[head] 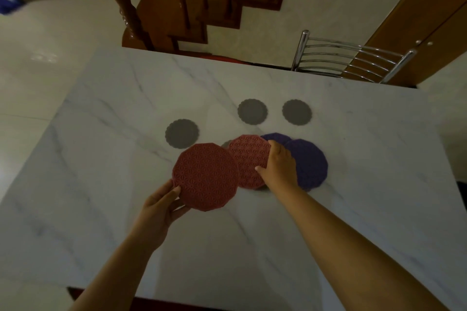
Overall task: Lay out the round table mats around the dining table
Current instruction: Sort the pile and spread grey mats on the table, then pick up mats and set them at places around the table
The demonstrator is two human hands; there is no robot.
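My left hand (pixel 158 206) grips the near edge of a red patterned mat (pixel 206 177), held just above the marble dining table (pixel 353 197). My right hand (pixel 279 166) pinches the right edge of a second red mat (pixel 249 156) that lies partly under the first. Two purple mats (pixel 312 163) overlap just right of my right hand, one mostly hidden behind it. Three small grey round mats lie farther out: one at the left (pixel 182 133), two side by side beyond (pixel 252 111) (pixel 297 111). A sliver of another grey mat (pixel 226 144) peeks out between the red ones.
A chrome chair back (pixel 353 58) stands at the table's far right edge. A wooden staircase (pixel 177 7) rises beyond the far edge. A wooden cabinet (pixel 424 28) stands at the right. Pale tiled floor lies to the left.
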